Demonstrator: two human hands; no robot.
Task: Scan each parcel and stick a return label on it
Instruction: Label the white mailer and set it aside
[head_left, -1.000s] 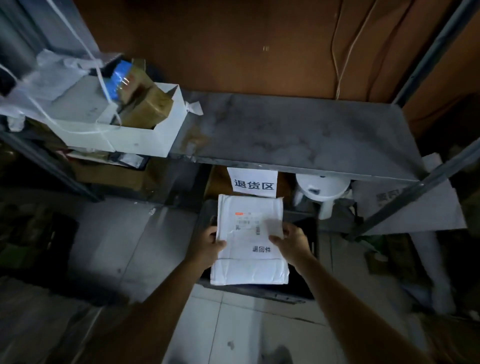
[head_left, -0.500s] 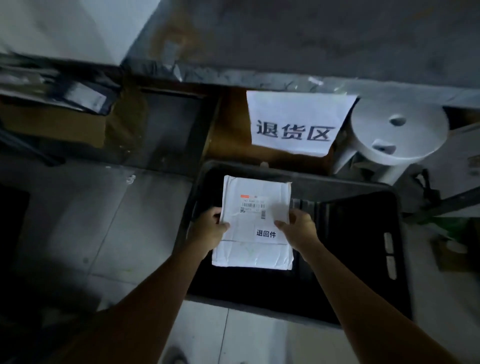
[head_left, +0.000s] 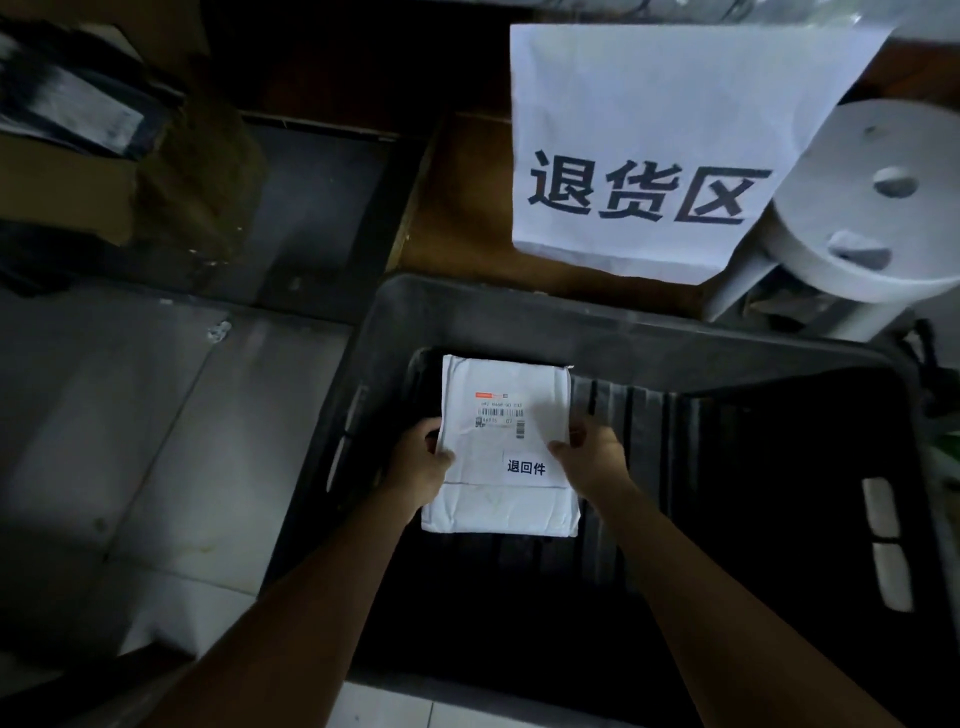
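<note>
A white padded parcel (head_left: 503, 384) is low inside a black plastic crate (head_left: 623, 325) on the floor. It carries a barcode shipping label (head_left: 500, 413) and a small white return label (head_left: 525, 466) with black characters. My left hand (head_left: 422, 460) grips the parcel's left edge, thumb on top. On the right edge, my right hand (head_left: 592, 454) holds it the same way. Whether the parcel touches the crate's bottom cannot be told.
A white paper sign (head_left: 649, 150) with large black characters hangs from the shelf edge above the crate. A white round stand (head_left: 872, 208) sits at the right. Cardboard boxes (head_left: 130, 171) lie on the lower shelf at left. Grey floor tiles (head_left: 156, 415) spread left of the crate.
The parcel went down from in front of the shelf into the black crate, with both hands on its edges. The view moved closer and lower.
</note>
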